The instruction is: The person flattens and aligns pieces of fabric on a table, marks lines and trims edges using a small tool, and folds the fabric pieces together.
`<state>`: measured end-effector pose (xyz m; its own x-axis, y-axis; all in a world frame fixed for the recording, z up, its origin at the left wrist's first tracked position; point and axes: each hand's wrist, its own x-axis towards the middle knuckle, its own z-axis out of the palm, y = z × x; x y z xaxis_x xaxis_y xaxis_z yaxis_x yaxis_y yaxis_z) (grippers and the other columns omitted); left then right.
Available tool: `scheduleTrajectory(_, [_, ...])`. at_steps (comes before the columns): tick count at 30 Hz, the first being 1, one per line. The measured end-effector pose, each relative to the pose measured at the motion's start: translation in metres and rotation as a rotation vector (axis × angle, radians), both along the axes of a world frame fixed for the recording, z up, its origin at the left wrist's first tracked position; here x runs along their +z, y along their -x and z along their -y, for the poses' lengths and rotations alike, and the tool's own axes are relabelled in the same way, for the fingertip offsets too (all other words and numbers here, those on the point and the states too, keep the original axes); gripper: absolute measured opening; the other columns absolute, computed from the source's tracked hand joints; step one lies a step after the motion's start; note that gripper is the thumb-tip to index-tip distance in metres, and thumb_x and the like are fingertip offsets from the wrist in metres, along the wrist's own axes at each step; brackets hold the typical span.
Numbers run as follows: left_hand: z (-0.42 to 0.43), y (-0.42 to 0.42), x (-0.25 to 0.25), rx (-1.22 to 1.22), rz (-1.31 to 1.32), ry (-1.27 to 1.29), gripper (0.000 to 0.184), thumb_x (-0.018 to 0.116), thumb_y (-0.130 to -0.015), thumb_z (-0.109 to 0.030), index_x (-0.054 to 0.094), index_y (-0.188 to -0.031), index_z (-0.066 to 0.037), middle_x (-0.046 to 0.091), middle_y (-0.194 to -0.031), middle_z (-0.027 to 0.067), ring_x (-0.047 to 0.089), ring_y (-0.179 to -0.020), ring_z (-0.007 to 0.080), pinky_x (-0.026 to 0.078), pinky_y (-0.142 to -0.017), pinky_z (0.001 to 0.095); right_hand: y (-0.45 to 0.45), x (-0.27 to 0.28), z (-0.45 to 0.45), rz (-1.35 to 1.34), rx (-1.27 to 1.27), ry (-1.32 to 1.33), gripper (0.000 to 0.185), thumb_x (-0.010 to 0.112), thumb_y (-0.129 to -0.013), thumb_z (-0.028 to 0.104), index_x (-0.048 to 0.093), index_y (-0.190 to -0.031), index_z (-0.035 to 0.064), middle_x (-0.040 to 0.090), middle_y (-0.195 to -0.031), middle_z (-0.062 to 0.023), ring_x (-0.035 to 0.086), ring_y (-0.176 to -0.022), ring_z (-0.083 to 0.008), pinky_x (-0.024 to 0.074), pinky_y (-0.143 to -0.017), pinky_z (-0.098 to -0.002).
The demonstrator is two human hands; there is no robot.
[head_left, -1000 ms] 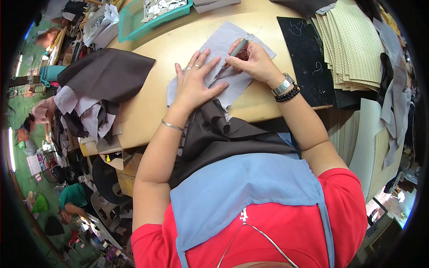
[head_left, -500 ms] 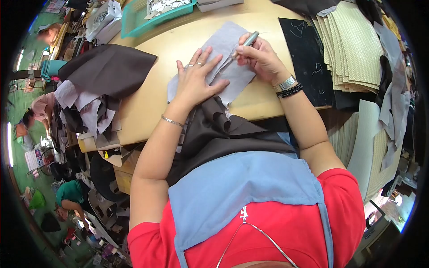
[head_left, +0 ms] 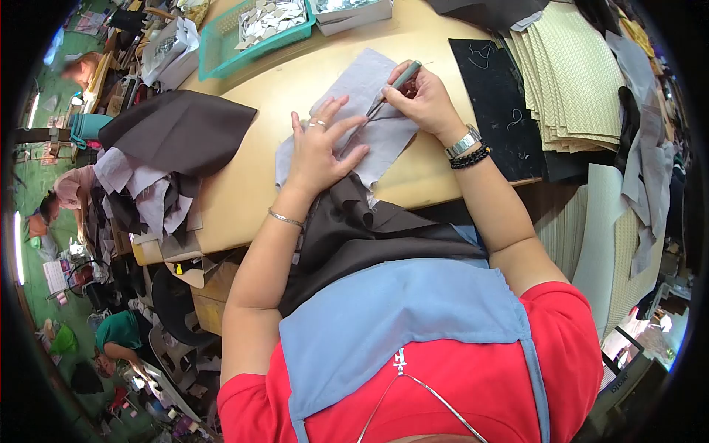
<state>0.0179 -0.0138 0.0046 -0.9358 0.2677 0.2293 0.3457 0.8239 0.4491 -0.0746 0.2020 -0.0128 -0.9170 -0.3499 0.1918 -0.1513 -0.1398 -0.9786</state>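
On the table point(head_left: 244, 170), grey cloth point(head_left: 362, 74) lies under the left hand point(head_left: 323, 151), fingers spread. Right hand point(head_left: 422, 103) pinches a slim tool point(head_left: 407, 74), tip beside left index fingertip. Dark cloth point(head_left: 347, 244) runs off near edge.

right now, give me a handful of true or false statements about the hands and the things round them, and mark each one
1. The right hand grips a slim tool. True.
2. The left hand has its fingers spread over the grey cloth. True.
3. Each hand holds a tool. False: only the right hand does.
4. The teal basket has small pale pieces in it. True.
5. The teal basket stands to the right of the right hand. False: it stands to the left, while patterned gold sheets lie to the right.
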Motion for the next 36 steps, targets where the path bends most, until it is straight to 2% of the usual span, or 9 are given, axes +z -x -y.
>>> scheduleTrajectory(7, [-0.003,-0.002,-0.004,0.022,-0.034,0.061,0.040,0.070,-0.083,-0.041,0.066,-0.119,-0.024,0.046,-0.148,0.0071,0.043,-0.137,0.0307,0.012,-0.108,0.0738,-0.003,0.005,0.000,-0.029,-0.081,-0.164,0.016,0.071,-0.087,0.012,0.060,-0.096,0.0037,0.068,-0.083,-0.0023,0.064,-0.073,-0.0066,0.0514,-0.065,-0.0224])
scheduleTrajectory(13, [-0.004,-0.002,-0.004,-0.014,-0.108,0.164,0.040,0.065,-0.087,-0.044,0.065,-0.121,-0.023,0.047,-0.147,0.0080,0.045,-0.135,0.0301,0.013,-0.106,0.0751,-0.002,0.004,0.002,-0.095,-0.171,-0.159,0.018,0.071,-0.088,0.009,0.058,-0.099,0.0057,0.064,-0.083,0.0016,0.056,-0.069,-0.0022,0.0472,-0.060,-0.0200])
scheduleTrajectory(19, [-0.003,-0.001,-0.008,0.051,-0.084,0.161,0.047,0.063,-0.087,-0.047,0.061,-0.126,-0.020,0.050,-0.144,0.0074,0.046,-0.134,0.0291,0.017,-0.104,0.0756,0.012,0.005,-0.010,-0.164,-0.400,-0.148,0.022,0.070,-0.088,0.017,0.063,-0.103,0.0029,0.069,-0.082,-0.0040,0.065,-0.069,-0.0086,0.0516,-0.063,-0.0248])
scheduleTrajectory(21, [-0.003,-0.001,-0.008,0.059,-0.084,0.174,0.048,0.063,-0.088,-0.047,0.061,-0.126,-0.020,0.051,-0.144,0.0073,0.046,-0.134,0.0293,0.019,-0.104,0.0752,0.018,0.017,-0.029,-0.222,-0.609,-0.410,0.032,0.067,-0.090,0.027,0.064,-0.114,0.0048,0.069,-0.073,-0.0051,0.066,-0.065,-0.0144,0.0524,-0.062,-0.0294])
scheduleTrajectory(26, [-0.004,-0.002,-0.010,0.089,-0.094,0.150,0.049,0.062,-0.088,-0.047,0.061,-0.127,-0.018,0.053,-0.141,0.0080,0.046,-0.134,0.0308,0.024,-0.104,0.0721,0.030,0.010,-0.069,-0.291,-0.774,-1.109,0.038,0.071,-0.085,0.032,0.065,-0.115,0.0103,0.071,-0.092,-0.0091,0.068,-0.085,-0.0288,0.0541,-0.076,-0.0423])
scheduleTrajectory(29, [-0.004,-0.002,-0.011,0.099,-0.097,0.126,0.049,0.062,-0.088,-0.047,0.061,-0.127,-0.017,0.054,-0.140,0.0087,0.047,-0.133,0.0316,0.026,-0.104,0.0700,0.026,0.017,-0.055,-0.704,-0.876,-1.037,0.037,0.073,-0.081,0.028,0.066,-0.113,0.0110,0.069,-0.101,-0.0113,0.066,-0.092,-0.0295,0.0530,-0.082,-0.0423])
scheduleTrajectory(31, [-0.005,-0.002,-0.008,0.101,-0.087,0.119,0.048,0.063,-0.088,-0.046,0.061,-0.126,-0.017,0.055,-0.139,0.0094,0.048,-0.132,0.0318,0.027,-0.103,0.0701,0.020,0.022,-0.035,-0.755,-0.498,-0.696,0.031,0.075,-0.078,0.020,0.067,-0.107,0.0086,0.068,-0.102,-0.0110,0.065,-0.093,-0.0314,0.0526,-0.083,-0.0401])
scheduleTrajectory(33, [-0.006,-0.002,-0.005,0.101,-0.095,0.115,0.047,0.063,-0.088,-0.046,0.062,-0.125,-0.017,0.055,-0.138,0.0101,0.049,-0.131,0.0319,0.029,-0.102,0.0701,0.012,0.013,-0.014,-0.799,-0.158,-0.583,0.026,0.072,-0.081,0.018,0.067,-0.105,0.0076,0.069,-0.104,-0.0103,0.065,-0.093,-0.0308,0.0528,-0.083,-0.0389])
scheduleTrajectory(36, [-0.005,-0.004,-0.006,0.101,-0.127,0.125,0.045,0.064,-0.088,-0.045,0.063,-0.124,-0.017,0.056,-0.136,0.0107,0.051,-0.128,0.0320,0.031,-0.100,0.0698,0.005,0.004,0.001,-0.837,0.009,-0.620,0.023,0.069,-0.084,0.017,0.068,-0.105,0.0079,0.069,-0.108,-0.0093,0.065,-0.097,-0.0294,0.0515,-0.087,-0.0388])
